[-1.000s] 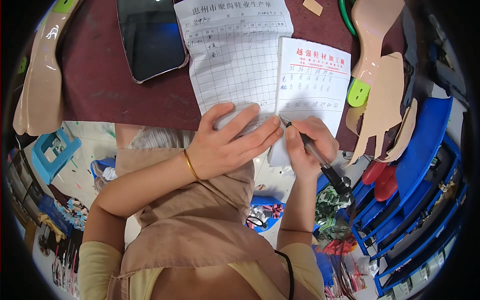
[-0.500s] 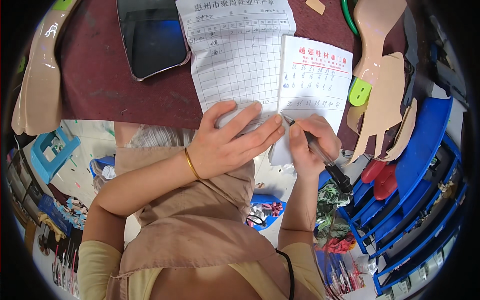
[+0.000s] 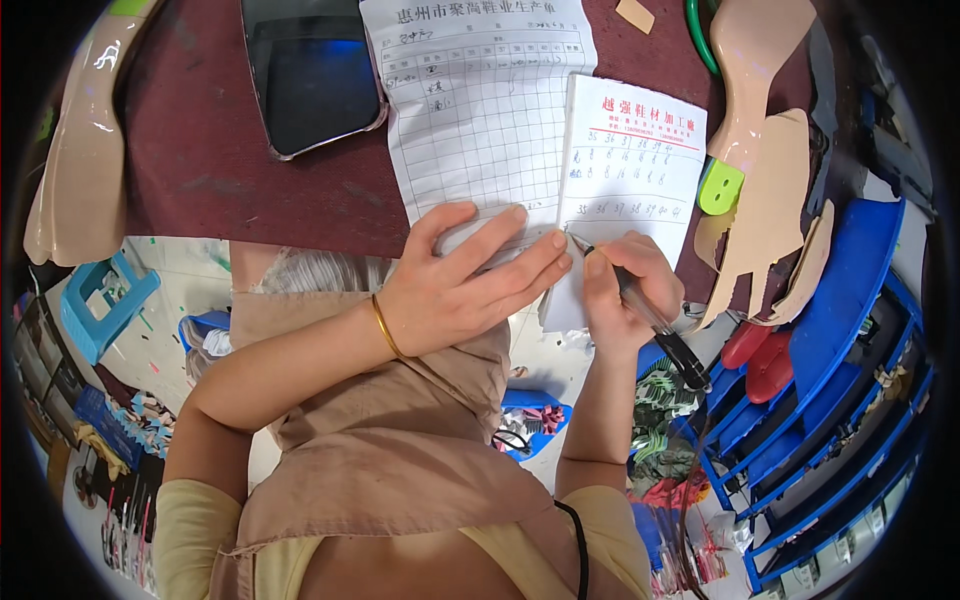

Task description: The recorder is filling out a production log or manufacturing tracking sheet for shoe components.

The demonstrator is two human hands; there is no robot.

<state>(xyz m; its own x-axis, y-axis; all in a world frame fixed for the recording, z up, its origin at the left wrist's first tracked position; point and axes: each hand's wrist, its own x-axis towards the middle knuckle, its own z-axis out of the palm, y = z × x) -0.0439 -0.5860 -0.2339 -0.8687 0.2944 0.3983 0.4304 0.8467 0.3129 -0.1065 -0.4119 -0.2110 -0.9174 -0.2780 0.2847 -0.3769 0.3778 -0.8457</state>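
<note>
My right hand (image 3: 620, 295) grips a black pen (image 3: 650, 320), its tip touching the lower left part of a small white notepad with red print (image 3: 630, 165). My left hand (image 3: 470, 285) lies flat with fingers spread, pressing down the lower edge of a larger white gridded form (image 3: 480, 110) right beside the notepad. A gold bangle (image 3: 383, 327) circles my left wrist. Both papers rest on a dark red table top (image 3: 200, 170). The bottom corner of the form is hidden under my left hand.
A dark phone or tablet (image 3: 310, 70) lies left of the form. Beige shoe lasts and sole pieces (image 3: 765, 200) sit at the right, another beige last (image 3: 80, 160) at the far left. Blue racks (image 3: 850, 380) stand to the right, a blue stool (image 3: 100, 300) below left.
The pen tip and my right hand have shifted slightly along the notepad's lower rows. My left hand stays pressed on the form.
</note>
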